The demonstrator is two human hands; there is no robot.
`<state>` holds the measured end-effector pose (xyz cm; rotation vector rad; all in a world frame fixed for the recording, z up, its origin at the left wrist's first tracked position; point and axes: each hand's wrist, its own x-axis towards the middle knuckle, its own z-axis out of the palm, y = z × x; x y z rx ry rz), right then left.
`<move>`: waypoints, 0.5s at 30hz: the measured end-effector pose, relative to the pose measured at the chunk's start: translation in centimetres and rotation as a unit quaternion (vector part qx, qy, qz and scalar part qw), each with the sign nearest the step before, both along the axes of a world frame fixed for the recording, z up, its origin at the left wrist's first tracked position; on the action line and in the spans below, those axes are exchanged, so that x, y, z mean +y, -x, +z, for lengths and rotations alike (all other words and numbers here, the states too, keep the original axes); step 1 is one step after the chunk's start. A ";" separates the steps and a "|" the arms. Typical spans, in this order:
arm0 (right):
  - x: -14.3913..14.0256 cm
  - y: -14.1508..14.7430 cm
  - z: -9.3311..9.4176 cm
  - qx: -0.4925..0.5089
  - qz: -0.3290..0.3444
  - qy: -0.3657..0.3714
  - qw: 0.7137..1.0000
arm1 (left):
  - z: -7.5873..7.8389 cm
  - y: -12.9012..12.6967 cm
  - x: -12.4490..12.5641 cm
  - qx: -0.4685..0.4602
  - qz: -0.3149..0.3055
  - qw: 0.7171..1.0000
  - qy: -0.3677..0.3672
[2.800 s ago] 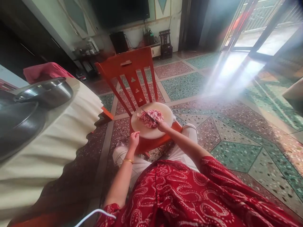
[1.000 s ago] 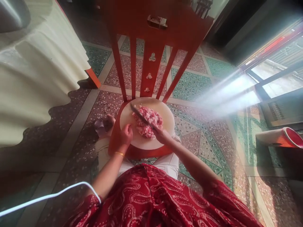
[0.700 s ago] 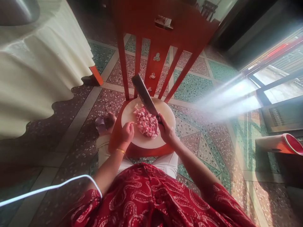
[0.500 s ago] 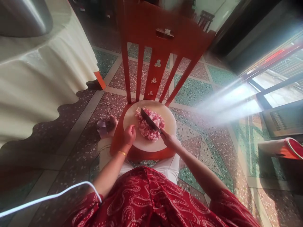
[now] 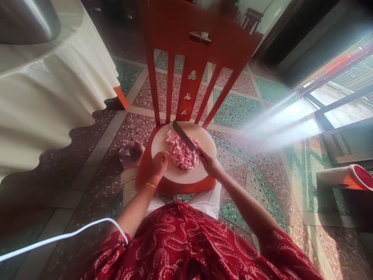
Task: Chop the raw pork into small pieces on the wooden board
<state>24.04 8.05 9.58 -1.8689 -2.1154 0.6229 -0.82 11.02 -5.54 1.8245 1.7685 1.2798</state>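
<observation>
A round pale cutting board (image 5: 208,149) lies on the seat of a red wooden chair (image 5: 163,189) between my knees. Chopped raw meat (image 5: 182,155) is heaped in small pink pieces on its middle. My right hand (image 5: 210,162) is closed round the handle of a kitchen knife (image 5: 184,135). The dark blade slants up and left over the far part of the meat, its tip near the board's far rim. At the near left rim, my left hand (image 5: 159,163) is closed on the board's edge, beside the meat; its fingertips are partly hidden.
The chair's slatted back (image 5: 201,23) rises beyond the board. On the left stands a table with a cream tablecloth (image 5: 70,77), bearing a metallic object (image 5: 29,19). A white cable (image 5: 64,236) crosses at lower left. A red-rimmed bin (image 5: 344,177) lies at right.
The knife has lifted off the meat and its tip has moved toward the board's far rim. My left hand stays by the near left rim, slightly turned.
</observation>
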 end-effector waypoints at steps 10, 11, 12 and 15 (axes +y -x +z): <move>-0.2 -0.3 -1.5 0.016 -0.040 0.048 0.998 | 0.0 0.0 0.1 0.010 -0.001 1.000 0.010; -0.3 -0.6 -0.8 0.031 -0.039 0.028 0.998 | 0.0 0.0 0.2 0.011 -0.004 1.000 0.010; -0.4 -0.7 0.0 0.048 -0.038 -0.004 0.998 | 0.0 0.0 0.2 0.013 -0.005 1.000 0.009; -0.6 -0.4 1.4 0.088 -0.046 -0.112 0.989 | -0.2 -0.1 0.3 0.018 0.000 1.000 0.005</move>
